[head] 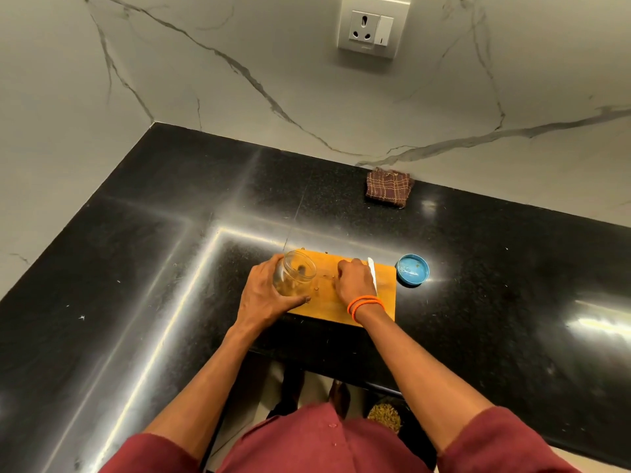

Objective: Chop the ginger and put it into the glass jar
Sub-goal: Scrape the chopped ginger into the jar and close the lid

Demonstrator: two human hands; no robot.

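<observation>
A wooden chopping board [341,308] lies on the black counter. My left hand [263,295] grips a clear glass jar [294,278] at the board's left end, tilted with its mouth facing right. Some ginger bits show inside the jar. My right hand [353,279] is curled over small ginger pieces [326,276] on the board, just right of the jar's mouth. Whether its fingers pinch any ginger is hidden. A white knife [373,273] lies on the board beside my right hand.
A blue jar lid [412,269] lies upside down on the counter [478,302] right of the board. A folded brown checked cloth [388,187] sits against the marble wall. A wall socket [370,27] is above it.
</observation>
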